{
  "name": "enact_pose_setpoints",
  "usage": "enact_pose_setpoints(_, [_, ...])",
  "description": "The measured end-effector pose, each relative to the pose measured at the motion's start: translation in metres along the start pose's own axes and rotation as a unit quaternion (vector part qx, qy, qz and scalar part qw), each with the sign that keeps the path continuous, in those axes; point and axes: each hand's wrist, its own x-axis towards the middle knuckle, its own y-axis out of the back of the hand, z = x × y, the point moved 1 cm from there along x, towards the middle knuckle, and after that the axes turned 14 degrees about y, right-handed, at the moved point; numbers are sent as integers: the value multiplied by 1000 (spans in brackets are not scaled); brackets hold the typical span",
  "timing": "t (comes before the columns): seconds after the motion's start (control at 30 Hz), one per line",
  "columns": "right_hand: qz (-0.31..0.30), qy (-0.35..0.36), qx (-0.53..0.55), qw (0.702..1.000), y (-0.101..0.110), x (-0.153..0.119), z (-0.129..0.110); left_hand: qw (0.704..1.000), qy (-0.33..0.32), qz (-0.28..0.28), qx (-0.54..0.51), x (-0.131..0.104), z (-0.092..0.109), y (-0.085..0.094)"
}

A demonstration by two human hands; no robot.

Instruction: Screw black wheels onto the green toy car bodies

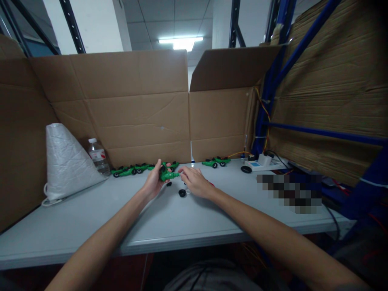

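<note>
Near the middle of the table, my left hand (153, 181) is closed around a green toy car (166, 175) whose narrow end points right. The fingers of my right hand (194, 181) are bent and pinched together at that narrow end; what they hold, if anything, is too small to make out. On the tabletop below the hands lie a black wheel (182, 193), a small white ring (188, 191) and a small black part (169, 184). A bit of something red (211, 184) shows behind my right hand.
Green toy cars (123, 171) line the back left, and more green cars (216, 162) stand at the back right. A silvery bag (68, 165) and a water bottle (99, 157) occupy the left. At right are a black ring (246, 169), a power strip (266, 163) and blue rack posts. Cardboard walls (136, 121) enclose the table.
</note>
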Motion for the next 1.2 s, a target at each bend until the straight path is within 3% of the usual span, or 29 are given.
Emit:
enact_pose_setpoints(0.17, [3,19,10,1000,3,1,-7,998,-54,14,40,-2,-1,-3])
enact_pose_setpoints(0.37, [11,22,12,1000,3,2,-8,995,-77,-14,57,-2,-2,-3])
enact_pose_setpoints(0.6, [12,26,2,1000,4,3,-9,993,-41,-30,106,-2,-7,-3])
enact_pose_setpoints(0.87, [25,-20,5,999,1,3,-1,997,11,-39,58,0,-8,-2])
enact_pose_setpoints(1.07, [60,-54,44,996,-1,3,10,995,19,-67,76,-8,-6,-7])
enact_pose_setpoints(1.2, [73,-61,53,994,-1,6,16,995,-10,-48,90,-10,-6,-9])
